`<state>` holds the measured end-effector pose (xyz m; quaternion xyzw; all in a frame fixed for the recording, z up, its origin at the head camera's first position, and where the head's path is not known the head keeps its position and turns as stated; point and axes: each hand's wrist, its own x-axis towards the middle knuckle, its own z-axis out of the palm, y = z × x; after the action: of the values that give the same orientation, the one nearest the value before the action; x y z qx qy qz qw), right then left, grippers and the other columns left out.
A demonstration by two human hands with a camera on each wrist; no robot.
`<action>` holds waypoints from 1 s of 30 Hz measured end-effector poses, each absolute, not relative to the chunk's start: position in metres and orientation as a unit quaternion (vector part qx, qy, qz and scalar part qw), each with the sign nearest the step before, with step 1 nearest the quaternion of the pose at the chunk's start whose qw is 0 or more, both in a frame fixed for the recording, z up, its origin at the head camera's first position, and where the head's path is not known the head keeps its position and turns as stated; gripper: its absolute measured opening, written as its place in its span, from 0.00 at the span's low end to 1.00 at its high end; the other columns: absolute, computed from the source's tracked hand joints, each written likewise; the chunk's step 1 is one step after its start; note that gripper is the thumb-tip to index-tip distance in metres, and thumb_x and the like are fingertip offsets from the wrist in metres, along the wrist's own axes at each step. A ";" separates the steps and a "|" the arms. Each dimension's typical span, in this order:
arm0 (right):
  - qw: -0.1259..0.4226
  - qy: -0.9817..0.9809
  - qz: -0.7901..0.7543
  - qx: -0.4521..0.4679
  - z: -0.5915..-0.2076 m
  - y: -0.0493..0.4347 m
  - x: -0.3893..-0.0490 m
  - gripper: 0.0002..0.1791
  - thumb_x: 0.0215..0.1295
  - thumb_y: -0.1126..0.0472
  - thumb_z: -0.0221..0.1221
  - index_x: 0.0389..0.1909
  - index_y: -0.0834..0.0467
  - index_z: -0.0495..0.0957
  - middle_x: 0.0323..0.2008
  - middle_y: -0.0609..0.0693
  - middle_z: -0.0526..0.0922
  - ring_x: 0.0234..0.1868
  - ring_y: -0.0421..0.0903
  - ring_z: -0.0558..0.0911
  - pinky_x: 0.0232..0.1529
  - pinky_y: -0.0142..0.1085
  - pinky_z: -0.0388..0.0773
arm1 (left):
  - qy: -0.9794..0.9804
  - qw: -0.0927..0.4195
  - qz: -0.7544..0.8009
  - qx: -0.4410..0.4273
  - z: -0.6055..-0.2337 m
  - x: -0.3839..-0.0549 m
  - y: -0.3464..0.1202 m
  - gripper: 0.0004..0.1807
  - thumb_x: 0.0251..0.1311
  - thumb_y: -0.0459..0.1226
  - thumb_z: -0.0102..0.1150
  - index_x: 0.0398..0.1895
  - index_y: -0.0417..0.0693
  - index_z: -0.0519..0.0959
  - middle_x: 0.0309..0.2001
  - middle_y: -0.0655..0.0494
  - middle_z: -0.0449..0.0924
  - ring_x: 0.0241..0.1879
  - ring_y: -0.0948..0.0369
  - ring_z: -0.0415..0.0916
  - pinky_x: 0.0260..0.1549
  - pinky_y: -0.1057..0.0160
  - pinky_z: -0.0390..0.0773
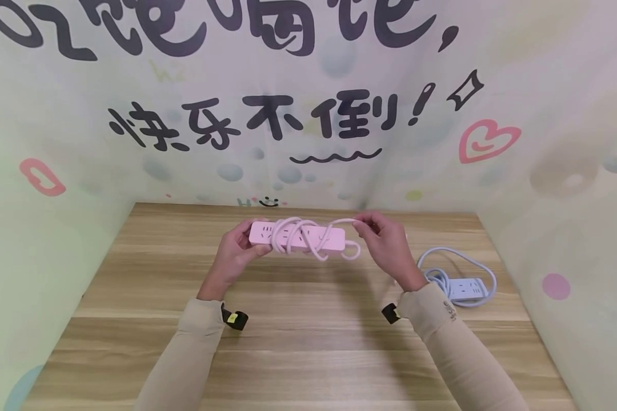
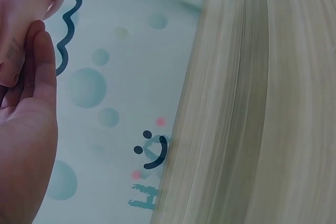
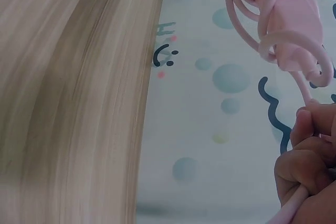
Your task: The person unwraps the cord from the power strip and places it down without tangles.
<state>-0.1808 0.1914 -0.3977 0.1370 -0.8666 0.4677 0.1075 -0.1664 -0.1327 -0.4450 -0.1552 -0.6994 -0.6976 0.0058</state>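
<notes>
A pink power strip [image 1: 334, 238] is held up above the table, its pink cord [image 1: 290, 235] looped several times around the middle. My left hand [image 1: 232, 255] grips the strip's left end, thumb in front and fingers behind; in the left wrist view the fingers lie along the strip's underside [image 2: 21, 40]. With curled fingers my right hand [image 1: 385, 242] pinches the cord just right of the strip. In the right wrist view the cord runs from the strip [image 3: 299, 24] into the right hand [image 3: 310, 156] and comes out below it.
A light blue power strip [image 1: 468, 289] with its coiled blue cord [image 1: 460, 250] lies on the wooden table [image 1: 298, 354] at the right, beside my right forearm. A white printed backdrop [image 1: 267, 171] stands behind the table and along both sides.
</notes>
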 end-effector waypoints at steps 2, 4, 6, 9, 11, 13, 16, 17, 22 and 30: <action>0.106 -0.868 0.465 0.138 -0.400 0.193 -0.181 0.09 0.72 0.60 0.62 0.43 0.62 0.84 0.31 0.57 0.83 0.30 0.43 0.76 0.27 0.26 0.72 | -0.696 0.009 -0.700 -0.158 -0.446 -0.167 -0.132 0.30 0.59 0.24 0.66 0.65 0.32 0.70 0.52 0.64 0.81 0.50 0.68 0.79 0.49 0.74 0.83; 0.102 -0.870 0.461 0.139 -0.403 0.195 -0.181 0.09 0.72 0.60 0.62 0.43 0.62 0.84 0.31 0.58 0.84 0.30 0.43 0.76 0.28 0.26 0.73 | -0.691 0.010 -0.705 -0.160 -0.446 -0.167 -0.132 0.30 0.59 0.24 0.65 0.65 0.31 0.70 0.52 0.65 0.81 0.49 0.68 0.79 0.49 0.74 0.83; 0.095 -0.876 0.453 0.135 -0.406 0.196 -0.180 0.08 0.72 0.60 0.62 0.43 0.61 0.85 0.32 0.57 0.85 0.30 0.43 0.77 0.28 0.26 0.74 | -0.687 0.011 -0.709 -0.162 -0.447 -0.167 -0.131 0.30 0.59 0.23 0.65 0.65 0.30 0.70 0.52 0.65 0.81 0.49 0.68 0.79 0.49 0.74 0.83; 0.078 -0.885 0.440 0.130 -0.409 0.197 -0.177 0.08 0.72 0.59 0.62 0.43 0.60 0.84 0.33 0.55 0.86 0.30 0.44 0.76 0.28 0.27 0.75 | -0.681 0.015 -0.713 -0.164 -0.447 -0.168 -0.131 0.29 0.59 0.23 0.65 0.65 0.29 0.69 0.52 0.65 0.81 0.49 0.68 0.79 0.49 0.74 0.83; 0.067 -0.890 0.432 0.127 -0.412 0.197 -0.175 0.07 0.72 0.59 0.62 0.43 0.59 0.84 0.33 0.54 0.86 0.30 0.44 0.77 0.27 0.28 0.75 | -0.678 0.018 -0.717 -0.162 -0.448 -0.168 -0.130 0.29 0.59 0.22 0.65 0.65 0.29 0.70 0.52 0.65 0.81 0.49 0.68 0.79 0.48 0.74 0.83; 0.060 -0.893 0.427 0.130 -0.415 0.197 -0.173 0.07 0.72 0.59 0.62 0.43 0.58 0.84 0.33 0.54 0.87 0.29 0.44 0.77 0.26 0.29 0.75 | -0.675 0.022 -0.720 -0.160 -0.448 -0.168 -0.130 0.29 0.59 0.22 0.65 0.65 0.29 0.70 0.53 0.64 0.81 0.49 0.68 0.79 0.49 0.74 0.83; 0.054 -0.896 0.417 0.140 -0.421 0.197 -0.169 0.07 0.72 0.61 0.62 0.43 0.59 0.85 0.31 0.53 0.87 0.27 0.42 0.77 0.25 0.29 0.76 | -0.676 0.028 -0.720 -0.156 -0.449 -0.169 -0.130 0.29 0.59 0.22 0.64 0.65 0.28 0.70 0.53 0.64 0.81 0.49 0.68 0.79 0.50 0.74 0.83; 0.052 -0.897 0.414 0.144 -0.424 0.198 -0.167 0.07 0.72 0.61 0.62 0.43 0.59 0.85 0.30 0.53 0.87 0.27 0.42 0.77 0.25 0.29 0.75 | -0.676 0.029 -0.720 -0.155 -0.449 -0.169 -0.130 0.29 0.59 0.22 0.64 0.65 0.27 0.69 0.53 0.64 0.81 0.49 0.68 0.79 0.50 0.74 0.83; 0.038 -0.896 0.411 0.166 -0.435 0.197 -0.158 0.06 0.72 0.59 0.62 0.39 0.57 0.85 0.27 0.51 0.85 0.25 0.37 0.75 0.24 0.29 0.74 | -0.672 0.036 -0.723 -0.155 -0.450 -0.171 -0.130 0.30 0.59 0.22 0.64 0.65 0.23 0.67 0.52 0.66 0.81 0.49 0.69 0.79 0.49 0.75 0.82; 0.026 -0.886 0.407 0.222 -0.445 0.191 -0.138 0.04 0.71 0.58 0.63 0.39 0.54 0.85 0.25 0.42 0.82 0.21 0.32 0.69 0.20 0.28 0.70 | -0.670 0.047 -0.726 -0.146 -0.452 -0.170 -0.130 0.28 0.59 0.21 0.63 0.64 0.26 0.70 0.52 0.65 0.82 0.50 0.68 0.80 0.51 0.74 0.82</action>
<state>-0.1375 0.1912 -0.4450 0.2215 -0.8859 0.4067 0.0257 -0.1695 -0.1302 -0.4520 -0.1459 -0.6701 -0.7263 0.0470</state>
